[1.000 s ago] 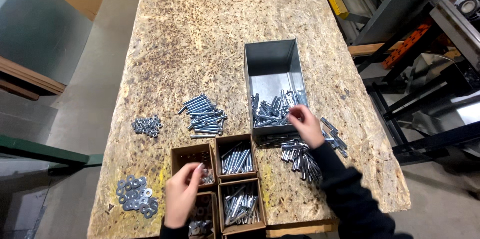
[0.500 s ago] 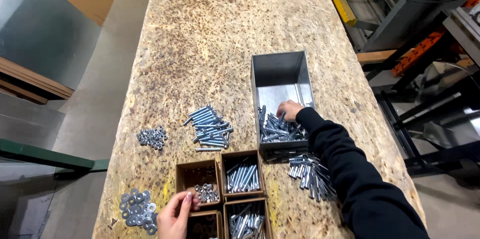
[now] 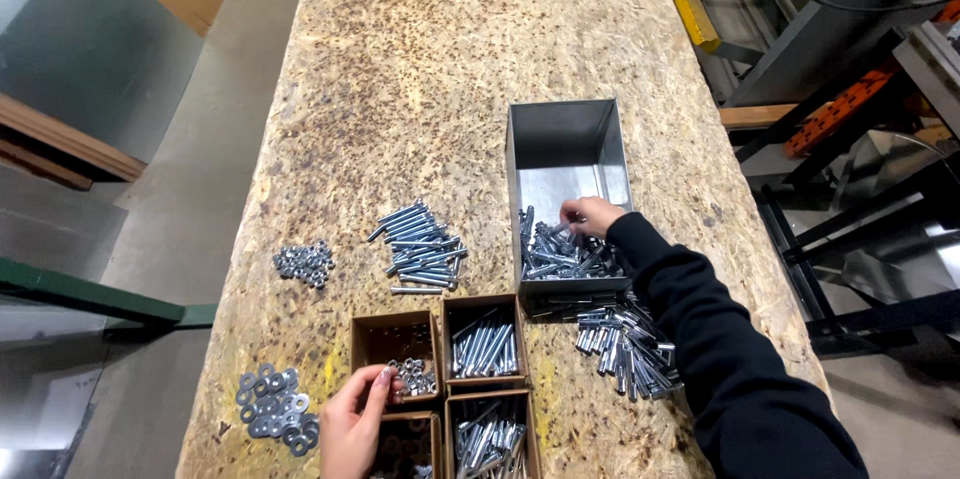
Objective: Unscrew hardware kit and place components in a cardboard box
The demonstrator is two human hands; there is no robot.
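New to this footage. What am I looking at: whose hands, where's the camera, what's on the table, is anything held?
No machine here: a person works with two bare hands, filmed by a camera worn on their head and looking down. The surface is a chipboard table.

The right hand, in a dark sleeve, reaches into a grey metal bin and its fingers rest on the bolts inside; whether it grips one is unclear. The left hand touches a small cardboard box of nuts.

Next to it, more cardboard boxes hold long bolts. Loose piles lie around: bolts, nuts, washers and short anchors.
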